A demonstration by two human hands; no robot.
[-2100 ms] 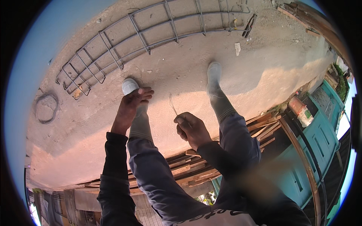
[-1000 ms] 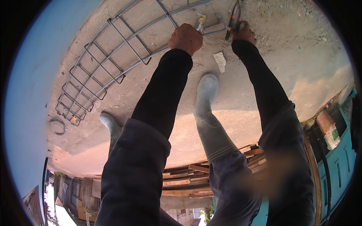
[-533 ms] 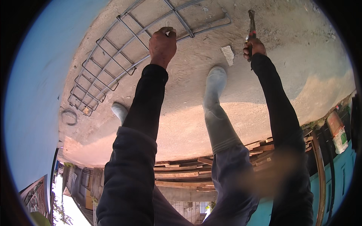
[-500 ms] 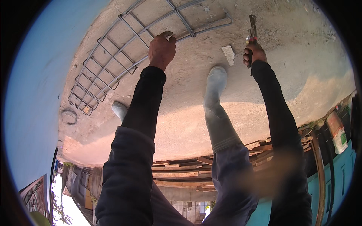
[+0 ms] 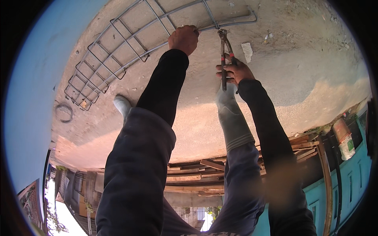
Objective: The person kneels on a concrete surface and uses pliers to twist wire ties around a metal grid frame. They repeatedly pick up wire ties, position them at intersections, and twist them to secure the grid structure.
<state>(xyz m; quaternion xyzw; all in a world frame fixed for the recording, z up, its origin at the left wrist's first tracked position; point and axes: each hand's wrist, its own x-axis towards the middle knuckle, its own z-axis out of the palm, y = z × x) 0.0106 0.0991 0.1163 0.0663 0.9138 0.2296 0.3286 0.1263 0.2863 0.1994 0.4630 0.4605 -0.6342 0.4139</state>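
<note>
A steel rebar cage [image 5: 128, 37] of long bars and bent ties lies across the ground ahead, curving through the upper left. My left hand [image 5: 184, 39] is closed at its near long bar, fingers curled; the fingertips are partly hidden. To its right, my right hand [image 5: 236, 72] holds a pair of pincers [image 5: 224, 50] with dark handles and red bands. The handles are spread apart, with some fingers around and between them. The pincers' head points away from me, right by the joint where a crossbar meets the near bar; whether it touches cannot be told.
A wire coil [image 5: 63, 113] lies beside the cage's left end. A pale flat fragment [image 5: 247, 52] rests right of the pincers. My boots [image 5: 232, 114] stand on the dusty ground. Stacked planks [image 5: 185, 178] lie behind me, and a blue wall [image 5: 35, 86] runs along the left.
My right hand has brought the pincers leftward to the cage's near bar, and their handles have spread apart. My left hand stays at the same bar; the whole view has shifted slightly.
</note>
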